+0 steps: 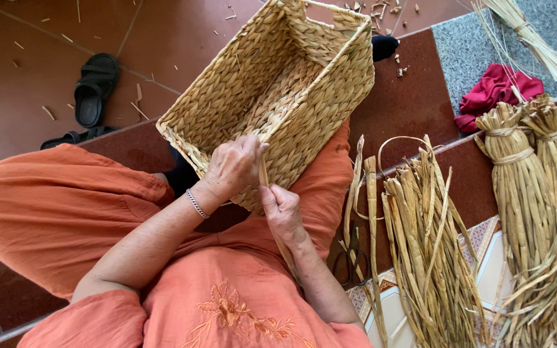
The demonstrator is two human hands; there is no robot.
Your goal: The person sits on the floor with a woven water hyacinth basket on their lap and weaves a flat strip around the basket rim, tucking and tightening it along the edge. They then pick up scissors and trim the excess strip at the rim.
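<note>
- We see the floor [27,96], red-brown tiles littered with straw scraps, stepping down toward a grey stone strip at its top right corner.
- We sit on it in orange clothes, and the woven basket [278,90] rests tilted on our lap, its open mouth turned toward us and its far end pointing to the top edge of the floor.
- Loose dried reeds [430,251] lie in a long pile on the floor to our right, just beside our right knee.
- Two tied reed bundles [536,193] lie farther right, near the right edge of the floor.
- A red cloth [494,90] sits crumpled above the bundles, on the grey stone.
- A black sandal [95,87] lies on the tiles to the upper left, well apart from the basket.
- Our left hand [233,167], a bracelet at its wrist, has its fingers clenched over the basket's near rim.
- Our right hand [282,209] sits just below that rim, its fingers pinching a reed strand [263,173] that runs up to the rim.
- Dark scissors [349,264] lie by the loose reeds.
</note>
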